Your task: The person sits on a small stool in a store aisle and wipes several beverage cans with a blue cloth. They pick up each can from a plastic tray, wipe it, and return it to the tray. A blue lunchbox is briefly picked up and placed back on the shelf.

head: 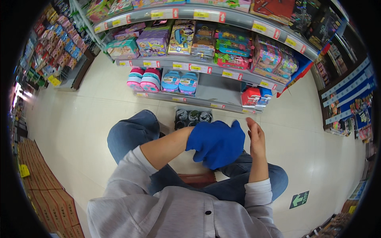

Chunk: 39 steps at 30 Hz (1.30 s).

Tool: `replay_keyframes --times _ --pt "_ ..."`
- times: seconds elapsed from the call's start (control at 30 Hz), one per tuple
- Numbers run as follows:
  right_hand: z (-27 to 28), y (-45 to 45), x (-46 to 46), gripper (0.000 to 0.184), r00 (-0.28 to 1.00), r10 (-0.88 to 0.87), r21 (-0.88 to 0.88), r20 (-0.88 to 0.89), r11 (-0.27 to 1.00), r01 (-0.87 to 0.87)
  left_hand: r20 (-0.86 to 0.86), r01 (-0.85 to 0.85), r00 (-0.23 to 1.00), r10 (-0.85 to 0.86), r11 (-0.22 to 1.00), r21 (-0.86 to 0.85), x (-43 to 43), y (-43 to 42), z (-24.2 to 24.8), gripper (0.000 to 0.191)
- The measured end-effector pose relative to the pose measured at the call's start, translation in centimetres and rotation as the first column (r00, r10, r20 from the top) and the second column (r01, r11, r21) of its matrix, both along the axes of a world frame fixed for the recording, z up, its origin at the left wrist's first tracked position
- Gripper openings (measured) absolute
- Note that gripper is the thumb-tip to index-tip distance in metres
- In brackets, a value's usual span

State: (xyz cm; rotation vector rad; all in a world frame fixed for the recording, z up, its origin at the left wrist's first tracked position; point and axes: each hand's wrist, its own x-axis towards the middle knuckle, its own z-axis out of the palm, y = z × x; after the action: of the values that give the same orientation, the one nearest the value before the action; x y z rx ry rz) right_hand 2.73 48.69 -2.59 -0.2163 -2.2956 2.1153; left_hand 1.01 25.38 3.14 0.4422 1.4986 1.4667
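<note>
A bright blue cloth (218,144) covers my left hand, so its fingers are hidden and only the bare left forearm (168,145) shows. The cloth's folds spread over my lap, with one corner pointing up toward my right hand (256,138). That hand stands upright just right of the cloth, fingers straight and nothing held. Past the cloth, on the floor, sits a grey tray (176,110) of several rounded grey and dark items (205,116). The cloth and my left forearm partly hide it.
Before me stands a metal shelf unit (226,73) with boxed toys (153,41), blue cases (180,81) and red and blue boxes (250,96). Stacked brown cartons (52,190) are at left. Between my legs lies a reddish-brown low object (196,179). A green arrow sign (299,200) marks the floor.
</note>
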Motion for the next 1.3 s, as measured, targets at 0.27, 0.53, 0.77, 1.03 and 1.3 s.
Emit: replay_keyframes --times 0.27,0.53,0.77,1.03,1.3 --pt "0.3 1.5 0.9 0.058 0.531 0.847 -0.599 0.037 0.444 -0.666 0.093 0.160 0.982 -0.167 0.984 0.084 -0.8 -0.8 -3.6 0.049" --pt "6.0 -1.0 0.2 0.043 0.917 0.391 -0.939 -0.071 0.284 -0.194 0.782 -0.616 0.600 0.171 0.722 0.314 0.7 -6.5 -6.7 0.083" --pt "5.9 -2.4 1.1 0.054 0.915 0.402 -0.844 -0.009 0.488 -0.223 0.678 -0.656 0.720 0.149 0.467 0.593 2.6 -6.9 -6.7 0.085" --pt "12.5 -0.1 3.4 0.047 0.934 0.152 -0.330 -0.324 0.907 -0.262 -0.342 -0.620 0.578 0.741 0.671 0.407 2.8 -8.1 2.7 0.029" --pt "14.2 0.5 -0.7 0.048 0.881 0.105 -0.036 -0.461 0.990 -0.137 -0.963 -0.195 -0.038 0.267 0.943 0.269 1.9 -9.7 11.2 0.032"
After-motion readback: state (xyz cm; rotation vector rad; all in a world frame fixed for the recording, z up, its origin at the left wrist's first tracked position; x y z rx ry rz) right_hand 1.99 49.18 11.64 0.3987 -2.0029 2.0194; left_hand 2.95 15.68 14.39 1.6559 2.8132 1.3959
